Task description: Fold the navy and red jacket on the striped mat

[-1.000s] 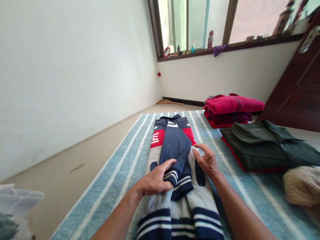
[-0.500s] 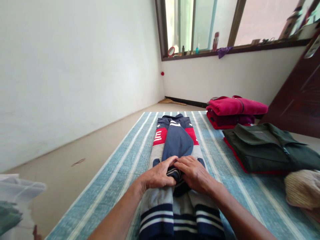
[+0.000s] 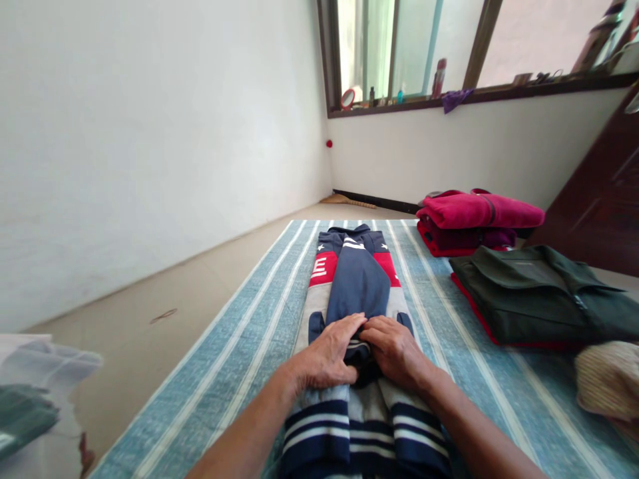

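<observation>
A navy, red and grey jacket (image 3: 317,299) lies lengthwise on the striped cloth, its sides folded in and its collar at the far end. One navy sleeve (image 3: 357,286) is laid down the middle, with its dark striped cuff (image 3: 358,352) between my hands. My left hand (image 3: 332,352) has its thumb and fingers closed around the cuff's left side. On the other side, my right hand (image 3: 394,346) curls its fingers over the cuff, fingertips close to the left ones. The striped hem shows below my wrists.
To the right lie a folded dark green jacket (image 3: 539,286) on something red, a pile of pink and red clothes (image 3: 484,209), and a beige knitted item (image 3: 606,379). A white bag (image 3: 44,372) is at lower left. A blue striped cloth (image 3: 224,359) covers the surface.
My hands stay at the cuff and have shifted only slightly, with my fingers covering more of its stripes. The whole view has turned a little to the left.
</observation>
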### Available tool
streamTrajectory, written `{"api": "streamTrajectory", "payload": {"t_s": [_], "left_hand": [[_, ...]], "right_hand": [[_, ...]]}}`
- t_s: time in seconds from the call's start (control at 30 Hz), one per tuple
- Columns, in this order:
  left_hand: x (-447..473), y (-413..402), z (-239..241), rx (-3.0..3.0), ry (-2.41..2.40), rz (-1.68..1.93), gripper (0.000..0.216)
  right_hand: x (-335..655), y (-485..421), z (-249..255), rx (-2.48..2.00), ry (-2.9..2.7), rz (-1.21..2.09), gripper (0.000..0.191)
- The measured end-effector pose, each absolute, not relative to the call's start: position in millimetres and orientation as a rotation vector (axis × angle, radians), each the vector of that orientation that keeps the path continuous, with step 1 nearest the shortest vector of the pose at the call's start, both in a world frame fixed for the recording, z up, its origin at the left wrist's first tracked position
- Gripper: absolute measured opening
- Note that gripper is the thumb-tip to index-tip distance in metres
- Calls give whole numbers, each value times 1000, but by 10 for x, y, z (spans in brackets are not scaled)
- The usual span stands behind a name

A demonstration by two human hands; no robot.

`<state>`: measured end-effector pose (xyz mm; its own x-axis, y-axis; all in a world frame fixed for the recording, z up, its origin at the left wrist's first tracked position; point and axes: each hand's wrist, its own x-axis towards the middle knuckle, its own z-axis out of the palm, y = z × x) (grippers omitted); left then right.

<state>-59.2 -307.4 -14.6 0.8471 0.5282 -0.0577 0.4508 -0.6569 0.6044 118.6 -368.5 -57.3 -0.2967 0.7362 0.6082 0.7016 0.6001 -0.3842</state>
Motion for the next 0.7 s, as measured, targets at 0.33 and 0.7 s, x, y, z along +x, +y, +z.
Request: {"api": "streamTrajectory", "payload": {"t_s": [0.33, 0.7], "left_hand": [[-670, -3203, -208, 2645, 735, 415, 73], [-716, -3334, -251, 2878, 894, 551, 52]], "right_hand": [[1205, -3732, -559, -1097, -1993, 82, 28], [1198, -3735, -556, -1105, -1974, 0, 38]]}}
